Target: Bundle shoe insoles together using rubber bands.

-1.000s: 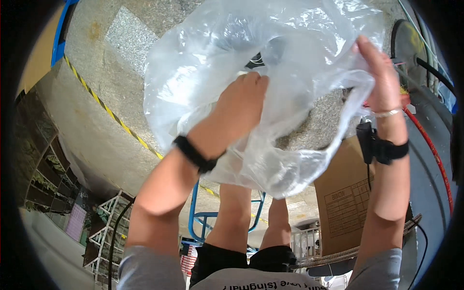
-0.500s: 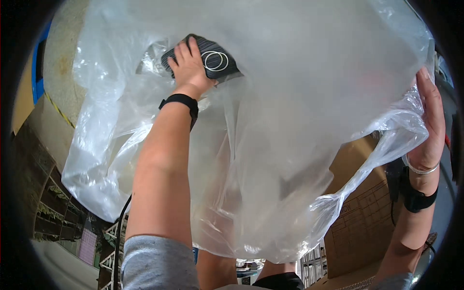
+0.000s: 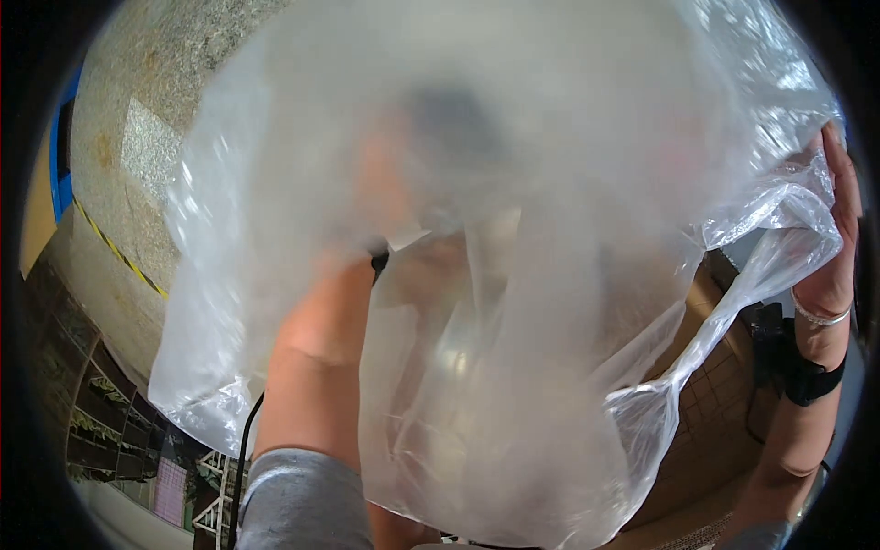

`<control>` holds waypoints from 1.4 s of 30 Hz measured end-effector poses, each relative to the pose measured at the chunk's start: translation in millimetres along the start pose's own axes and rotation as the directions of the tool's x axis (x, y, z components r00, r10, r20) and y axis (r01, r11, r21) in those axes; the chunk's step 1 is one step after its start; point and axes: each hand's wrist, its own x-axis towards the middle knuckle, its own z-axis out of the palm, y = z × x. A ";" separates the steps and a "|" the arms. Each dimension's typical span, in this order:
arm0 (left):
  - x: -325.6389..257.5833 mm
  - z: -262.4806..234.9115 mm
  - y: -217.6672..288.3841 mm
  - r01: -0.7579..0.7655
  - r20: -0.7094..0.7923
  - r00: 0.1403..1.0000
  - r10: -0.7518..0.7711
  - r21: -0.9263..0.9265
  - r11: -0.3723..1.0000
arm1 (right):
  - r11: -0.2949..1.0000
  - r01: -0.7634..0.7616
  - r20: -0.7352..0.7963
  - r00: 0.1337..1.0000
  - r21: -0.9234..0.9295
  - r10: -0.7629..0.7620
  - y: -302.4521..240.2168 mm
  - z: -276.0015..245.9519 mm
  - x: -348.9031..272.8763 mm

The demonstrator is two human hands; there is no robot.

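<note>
A large clear plastic bag (image 3: 568,367) fills most of the view and hangs close in front, hazy and wrinkled. My left arm reaches up under the film, and my left hand (image 3: 385,174) shows through it only as a blur. Its fingers cannot be made out. Against that hand is a dark thing (image 3: 454,124), also blurred by the plastic. On the far right my right hand (image 3: 839,229) holds the bag's bunched edge, its fingers pointing upward. A twisted fold of film runs from this hand down toward the lower middle.
A brown cardboard box (image 3: 706,431) stands at the lower right, partly behind the plastic. Speckled floor (image 3: 137,73) with a yellow-and-black line (image 3: 119,252) lies on the left. A black cable (image 3: 246,449) hangs beside my left forearm.
The film has moved over my left hand and the dark striped thing, which both showed plainly before. The bag's left side has shifted right, baring more floor. My right hand still holds the edge.
</note>
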 end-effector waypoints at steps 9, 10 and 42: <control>-1.9 2.4 13.6 -0.122 -0.202 0.968 0.149 0.140 0.983 | 0.978 -0.116 -0.023 0.992 0.173 0.122 17.7 21.5 19.1; -2.5 -5.0 19.7 0.035 0.002 0.999 -0.035 0.029 0.999 | 0.970 -0.133 -0.036 0.989 0.203 0.143 22.3 27.0 21.3; -201.6 -238.3 205.0 -0.284 0.087 0.959 0.271 0.341 0.896 | -0.316 -0.080 -0.154 0.964 -0.946 0.216 -75.0 -52.9 -147.5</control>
